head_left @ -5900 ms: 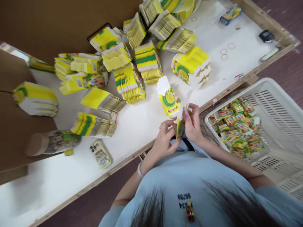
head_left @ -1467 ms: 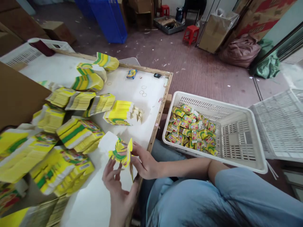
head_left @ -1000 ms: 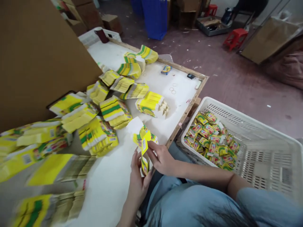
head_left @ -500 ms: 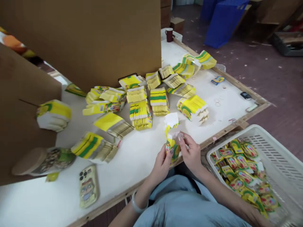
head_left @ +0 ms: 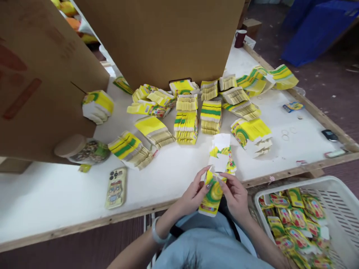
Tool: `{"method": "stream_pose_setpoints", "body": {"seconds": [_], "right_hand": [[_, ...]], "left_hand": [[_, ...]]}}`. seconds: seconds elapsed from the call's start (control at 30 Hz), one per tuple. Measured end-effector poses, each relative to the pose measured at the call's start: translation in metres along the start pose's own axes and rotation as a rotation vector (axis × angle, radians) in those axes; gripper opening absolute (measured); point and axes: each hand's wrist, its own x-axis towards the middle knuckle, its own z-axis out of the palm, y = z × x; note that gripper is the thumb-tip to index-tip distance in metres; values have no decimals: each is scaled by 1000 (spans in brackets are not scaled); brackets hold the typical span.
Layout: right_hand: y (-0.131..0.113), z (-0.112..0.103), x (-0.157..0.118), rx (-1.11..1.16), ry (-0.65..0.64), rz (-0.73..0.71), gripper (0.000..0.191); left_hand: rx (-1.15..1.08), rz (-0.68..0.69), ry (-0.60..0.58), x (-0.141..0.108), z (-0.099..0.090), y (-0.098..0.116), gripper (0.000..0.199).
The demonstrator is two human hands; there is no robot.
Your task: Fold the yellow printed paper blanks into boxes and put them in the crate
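Observation:
My left hand (head_left: pixel 193 194) and my right hand (head_left: pixel 236 196) both grip the upper part of a small yellow and green carton (head_left: pixel 211 200), over the front edge of the table. The left fingers hold its left side, and the right fingers pinch near its top right edge. Just beyond my fingers lie several loose cartons with white flaps (head_left: pixel 222 141). Bundles of flat cartons (head_left: pixel 185 125) stand in rows farther back on the white table (head_left: pixel 157 179). To the right of them is another bundle (head_left: pixel 251 134) with white ends.
At my lower right a white plastic crate (head_left: pixel 340 186) holds several filled cartons (head_left: pixel 298 218). A phone (head_left: pixel 116 188) and a jar (head_left: pixel 89 149) are on the left. Large cardboard sheets (head_left: pixel 162 41) stand behind the bundles. A dark mug (head_left: pixel 240 38) sits far back.
The carton in my hands has come down toward my body, with its printed face now showing. Both hands now hold it near the top. The camera view has turned left.

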Motion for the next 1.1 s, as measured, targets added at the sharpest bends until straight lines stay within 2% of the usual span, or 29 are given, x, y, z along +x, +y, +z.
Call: {"method": "stream_pose_setpoints", "body": {"seconds": [0.1,0.2,0.3,0.37,0.43,0.57,0.63,0.7,0.77,0.9,0.97,1.03,1.1], "right_hand": [[2,7,3,-47,-4,11,24],[8,11,13,-178,37,-160,23],[20,10,24,-257,-100,-323,23],[29,9,28,-254,-205,-313,24],[32,9,29,-241,-237,-247,26],[18,12,21,-163,-176,-145,23],[3,10,13,-49,-140,-94,16],[-9,4,3,36,-124,-38,32],[-16,-8,-7,8,-166,-37,46],[-18,-36,-23,-122,-414,-150,25],[-20,-44,-29,-119,-490,-149,32],[-25,-45,-33,-145,-461,-87,32],[-30,-41,-35,-166,-355,55,26]], "left_hand": [[6,-55,6,0,-5,-2,58],[201,42,1,9,-17,-8,44],[374,172,19,19,-39,-18,35],[380,179,30,23,-51,-24,32],[337,146,21,21,-56,-27,31],[176,87,57,8,-40,-16,38],[64,27,93,-2,-26,-7,54],[-24,-50,86,-13,-15,-2,82],[-51,-110,22,-23,-10,-1,95],[-29,-178,-89,-39,-12,-10,68],[-71,-217,-135,-44,-11,-13,68],[-89,-241,-141,-47,-8,-14,69],[-35,-229,-64,-48,-3,-12,58]]}}
